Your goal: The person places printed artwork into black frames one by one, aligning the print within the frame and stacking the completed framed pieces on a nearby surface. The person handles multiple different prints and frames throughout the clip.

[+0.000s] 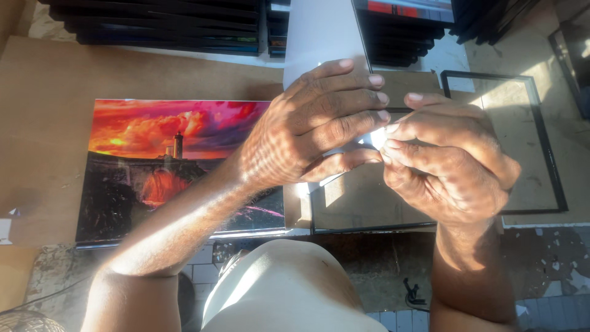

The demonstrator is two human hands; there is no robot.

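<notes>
White and glinting, a small scrap (376, 138) sits pinched between the fingertips of my left hand (310, 132) and right hand (445, 166), both closed on it, held above the glass pane (362, 203) in the black frame (550, 154), whose long axis follows the counter's near edge; the lighthouse print (160, 166) lies to its left.

We see our left hand (310, 132) and right hand (448, 163) pinching a small bright piece (377, 139) above a black frame (534, 144), lighthouse print (178, 166) beside.
</notes>
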